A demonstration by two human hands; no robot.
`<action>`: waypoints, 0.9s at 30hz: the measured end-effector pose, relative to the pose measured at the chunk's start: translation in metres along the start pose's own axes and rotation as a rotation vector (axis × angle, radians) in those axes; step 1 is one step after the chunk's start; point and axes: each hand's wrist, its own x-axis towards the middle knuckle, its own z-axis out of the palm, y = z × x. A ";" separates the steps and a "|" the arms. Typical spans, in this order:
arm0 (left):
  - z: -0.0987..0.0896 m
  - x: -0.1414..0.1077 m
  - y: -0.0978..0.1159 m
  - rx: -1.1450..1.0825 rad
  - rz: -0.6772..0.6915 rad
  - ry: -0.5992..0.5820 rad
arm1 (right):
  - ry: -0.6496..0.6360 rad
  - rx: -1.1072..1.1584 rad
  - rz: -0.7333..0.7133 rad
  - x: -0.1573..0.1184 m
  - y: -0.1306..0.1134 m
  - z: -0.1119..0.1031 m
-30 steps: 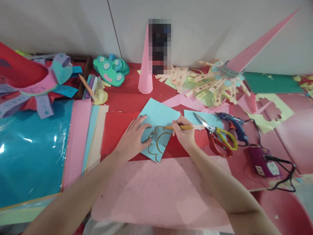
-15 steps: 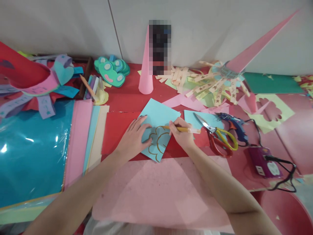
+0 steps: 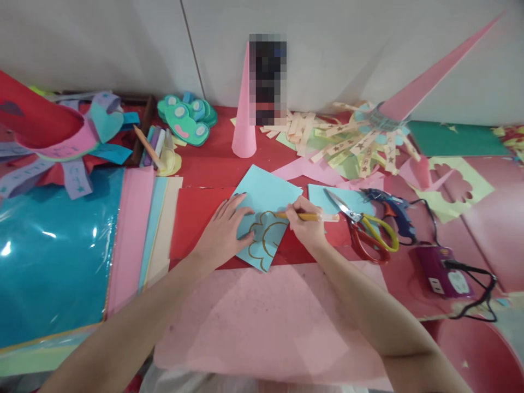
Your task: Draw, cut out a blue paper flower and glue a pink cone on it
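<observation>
A light blue sheet of paper (image 3: 266,188) lies at an angle over red paper (image 3: 192,218) in front of me. Brown scalloped curves, like part of a flower or cloud, are drawn on its lower half. My left hand (image 3: 227,226) rests flat on the sheet's left side, fingers spread. Pinched in my right hand (image 3: 305,221) is a yellow marker (image 3: 282,215), its tip at the upper end of the drawn line. Scissors (image 3: 356,218) with one red and one yellow handle lie to the right of that hand, over another light blue piece.
A blue glue gun (image 3: 393,213) and a purple box with a cord (image 3: 442,270) sit at the right. Behind stand a pink paper cone (image 3: 244,125) and green frog cutouts (image 3: 186,120). Plastic-wrapped blue sheets (image 3: 57,251) lie left; a pink bin (image 3: 475,355) is lower right.
My right hand and the marker have shifted slightly to the right along the paper, and the top scallop's line reaches a little further. My left hand stays in place.
</observation>
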 end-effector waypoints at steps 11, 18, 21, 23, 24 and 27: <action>0.001 0.000 -0.002 -0.004 0.009 0.005 | 0.014 0.037 -0.001 -0.001 0.004 0.001; 0.000 0.001 -0.001 -0.008 0.004 0.003 | 0.047 0.190 0.035 0.000 0.007 0.002; 0.000 0.001 0.000 -0.009 -0.007 0.000 | 0.122 0.280 0.018 0.002 0.006 0.002; 0.001 0.000 0.000 0.000 -0.001 0.003 | 0.147 0.290 -0.012 0.005 0.005 -0.001; 0.001 0.000 0.000 0.006 0.003 0.002 | 0.151 0.279 -0.025 0.006 0.004 -0.003; 0.000 -0.001 0.000 0.021 0.007 0.000 | 0.172 0.163 -0.065 0.005 0.004 -0.013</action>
